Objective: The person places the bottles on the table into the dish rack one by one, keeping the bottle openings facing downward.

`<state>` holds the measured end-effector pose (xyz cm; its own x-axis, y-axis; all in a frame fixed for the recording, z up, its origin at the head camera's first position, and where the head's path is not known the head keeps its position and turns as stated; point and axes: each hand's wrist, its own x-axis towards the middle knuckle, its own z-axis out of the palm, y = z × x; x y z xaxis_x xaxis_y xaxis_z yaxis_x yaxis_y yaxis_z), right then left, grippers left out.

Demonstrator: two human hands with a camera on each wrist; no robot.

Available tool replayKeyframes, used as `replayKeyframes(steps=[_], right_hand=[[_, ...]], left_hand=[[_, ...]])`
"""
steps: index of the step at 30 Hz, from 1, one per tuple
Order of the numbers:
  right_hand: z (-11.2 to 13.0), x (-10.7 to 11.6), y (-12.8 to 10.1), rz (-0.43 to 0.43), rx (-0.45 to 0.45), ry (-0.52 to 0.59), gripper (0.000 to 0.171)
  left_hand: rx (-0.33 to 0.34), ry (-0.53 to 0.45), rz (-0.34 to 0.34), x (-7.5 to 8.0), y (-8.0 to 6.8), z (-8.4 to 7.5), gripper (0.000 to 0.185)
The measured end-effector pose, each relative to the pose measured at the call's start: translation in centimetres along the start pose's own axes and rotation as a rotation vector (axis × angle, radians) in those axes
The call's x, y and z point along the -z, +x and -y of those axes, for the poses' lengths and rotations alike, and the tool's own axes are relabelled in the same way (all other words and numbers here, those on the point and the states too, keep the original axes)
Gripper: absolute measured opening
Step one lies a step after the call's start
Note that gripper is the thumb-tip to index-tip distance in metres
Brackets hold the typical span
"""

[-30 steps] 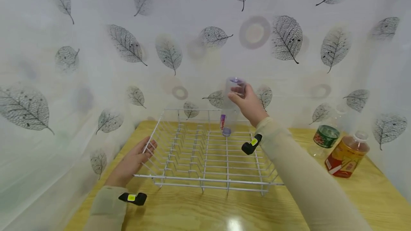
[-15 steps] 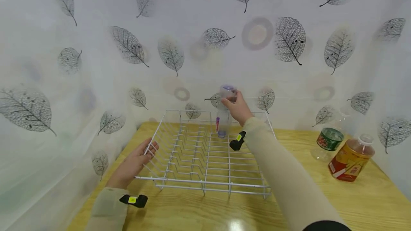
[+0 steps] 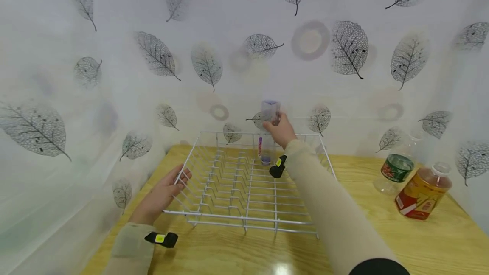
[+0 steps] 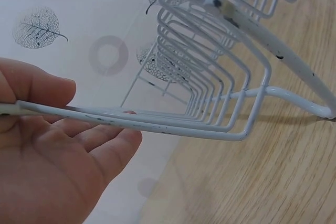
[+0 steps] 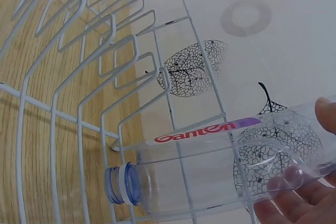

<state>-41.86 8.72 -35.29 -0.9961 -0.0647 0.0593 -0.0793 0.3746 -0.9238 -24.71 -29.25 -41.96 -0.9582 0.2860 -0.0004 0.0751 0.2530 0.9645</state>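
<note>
My right hand [image 3: 282, 130] holds a clear plastic bottle [image 3: 266, 145] upside down at the back of a white wire dish rack [image 3: 244, 218]. In the right wrist view, the bottle's blue cap [image 5: 126, 183] points down among the rack wires, and fingers [image 5: 304, 203] wrap its base end. A red and purple label strip [image 5: 207, 132] runs along the bottle. My left hand [image 3: 164, 190] is at the rack's left side. The left wrist view has the rim wire [image 4: 157, 128] running across that hand, thumb on one side, fairly straight fingers [image 4: 118, 153] on the other.
On the wooden table [image 3: 229, 253], to the right of the rack, stand a clear bottle with a green label [image 3: 397, 168] and a bottle with a red and yellow label [image 3: 423, 192]. A leaf-patterned curtain [image 3: 244, 79] hangs behind and on both sides.
My right hand has lowered the bottle and shifted it left, mostly in the first half second. My left hand stays at the rack's side. The view has drifted slightly.
</note>
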Motion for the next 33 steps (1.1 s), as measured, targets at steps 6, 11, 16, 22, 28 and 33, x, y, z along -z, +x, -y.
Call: replayKeyframes(steps=[6,11,16,22,28,33], right_hand=[[-0.2,0.2,0.1,0.004,-0.014,-0.054,0.088],[0.0,0.7,-0.6,0.02,-0.043,-0.068,0.09],[0.5,1.4,-2.0,0.039,-0.036,-0.057,0.091],[1.3,2.6,-3.1,0.041,0.013,-0.03,0.09],[1.8,5.0,-3.8,0.051,0.058,-0.038,0.092],[2.1,7.5,-4.8,0.052,0.092,-0.038,0.094]], left_hand=[[0.011,-0.024,-0.004,-0.1,0.3,0.2,0.068],[0.015,-0.025,-0.013,-0.2,0.4,0.1,0.069],[0.008,-0.019,-0.012,-0.2,0.1,0.2,0.068],[0.005,-0.037,-0.005,-0.2,-0.2,0.2,0.07],[0.007,-0.044,-0.007,-0.2,-0.2,0.1,0.069],[0.01,-0.042,-0.008,-0.2,-0.1,0.1,0.069]])
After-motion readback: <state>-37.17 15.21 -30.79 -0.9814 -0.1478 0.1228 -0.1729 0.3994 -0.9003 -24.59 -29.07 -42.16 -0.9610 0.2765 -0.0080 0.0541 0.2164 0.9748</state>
